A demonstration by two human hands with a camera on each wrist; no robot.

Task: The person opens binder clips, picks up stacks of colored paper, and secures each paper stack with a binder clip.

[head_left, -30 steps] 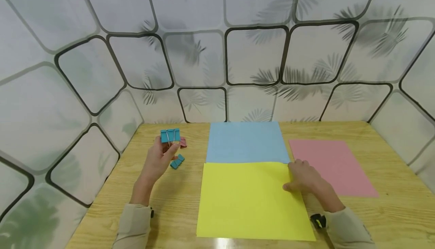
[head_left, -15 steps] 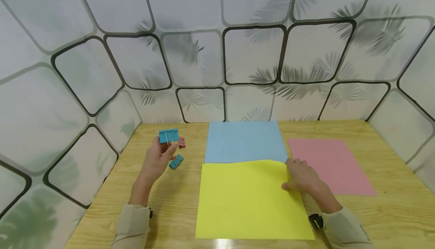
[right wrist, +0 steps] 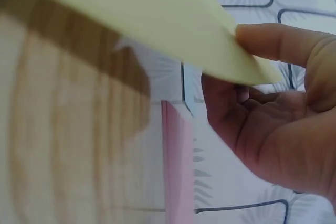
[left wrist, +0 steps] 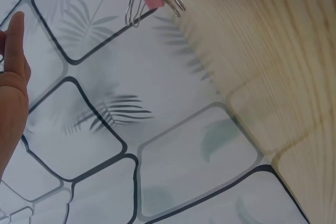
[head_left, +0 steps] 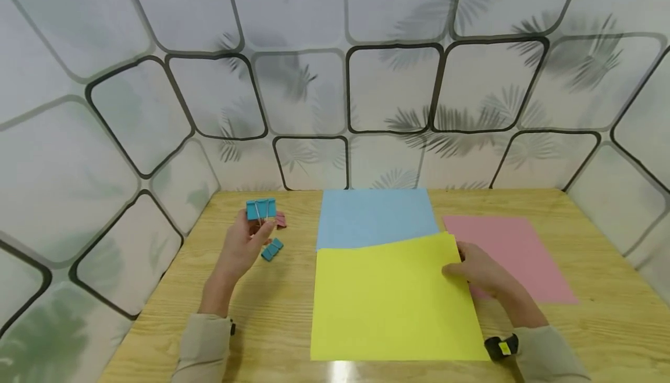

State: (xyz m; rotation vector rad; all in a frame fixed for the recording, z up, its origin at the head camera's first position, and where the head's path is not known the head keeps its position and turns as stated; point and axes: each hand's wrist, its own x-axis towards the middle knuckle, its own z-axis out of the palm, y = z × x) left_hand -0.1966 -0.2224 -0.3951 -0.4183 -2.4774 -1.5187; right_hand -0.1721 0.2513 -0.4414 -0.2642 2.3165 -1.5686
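Note:
My left hand (head_left: 242, 247) holds a large blue binder clip (head_left: 260, 209) above the table's left side, its wire handles towards me. Behind and below it lie a pink binder clip (head_left: 281, 219) and a smaller teal binder clip (head_left: 272, 249). With thumb and fingers my right hand (head_left: 478, 268) pinches the right edge of a yellow sheet of paper (head_left: 392, 301). That edge is raised off the table, as the right wrist view of the yellow sheet (right wrist: 157, 19) also shows. In the left wrist view, part of the left hand (left wrist: 13, 77) shows at the left edge.
A blue sheet (head_left: 377, 217) lies behind the yellow one and is partly covered by it. To the right is a pink sheet (head_left: 518, 255). The wooden table (head_left: 602, 330) meets a patterned wall covering (head_left: 392, 86) at the back and sides.
My right hand has lifted the right edge of the yellow sheet and shifted slightly right, and the sheet now covers more of the blue one. The left hand has stayed nearly still.

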